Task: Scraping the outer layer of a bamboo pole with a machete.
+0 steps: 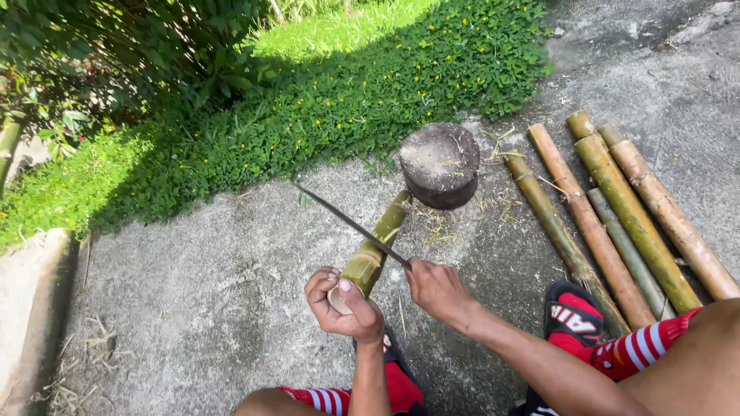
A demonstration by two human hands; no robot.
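While I crouched on the rough grey concrete ground (208, 308), my left hand (343, 304) was clenched round the near cut end of a short green bamboo section (375, 246), thumb over the top and fingers curled beneath it. From that hand the bamboo ran away from me and slightly rightward, its far end resting against the dark round wooden chopping block (441, 164) beyond. Across the bamboo, just ahead of my left knuckles, lay the long thin dark blade (347, 221), slanting up and leftward from my right hand (437, 289), which was closed tight on its handle, just right of the bamboo's near end. So the blade crossed the stalk's long axis at an angle, and the left hand was the nearer one to the bamboo, being wrapped round it. Further right of my right hand, well apart, lay a bundle of long brown and green bamboo poles (617, 216), side by side, beyond my red-and-black sandal (574, 316).
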